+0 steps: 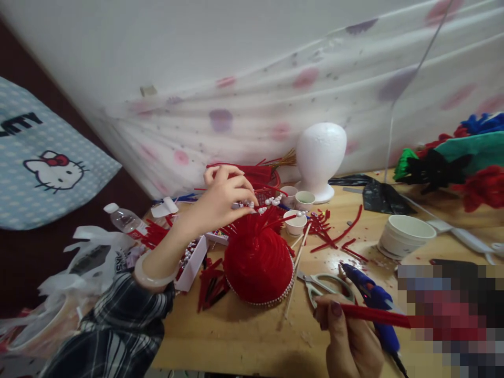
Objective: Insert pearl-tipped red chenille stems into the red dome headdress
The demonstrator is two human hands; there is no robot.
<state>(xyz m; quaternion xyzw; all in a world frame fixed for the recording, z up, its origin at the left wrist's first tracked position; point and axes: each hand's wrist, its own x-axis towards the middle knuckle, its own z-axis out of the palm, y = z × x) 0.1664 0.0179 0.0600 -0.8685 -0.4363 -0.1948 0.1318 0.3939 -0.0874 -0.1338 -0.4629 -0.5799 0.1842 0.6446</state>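
Note:
A round red headpiece (pixel 258 262), wound from fuzzy stems with a pearl trim round its lower edge, sits on the wooden table. Over its spiky top reaches my left hand (pixel 228 191), thumb and fingers closed around a small sprig of white pearl beads (pixel 272 201). My right hand (pixel 350 336), low at the right, pinches a thick red chenille stem (pixel 374 314) that runs rightward into a pixelated patch. Beside that hand lie scissors (pixel 328 283) and a blue hot glue gun (pixel 372 294). Thin wooden sticks (pixel 298 268) rest against the headpiece's right side.
A white foam head (pixel 321 157) stands at the back. Paper cups (pixel 294 223) and a larger white tub (pixel 405 236) are on the table. Loose red stems (pixel 321 228) lie around. At left are a bead box (pixel 195 262), a plastic bottle (pixel 122 218) and plastic bags (pixel 84 268).

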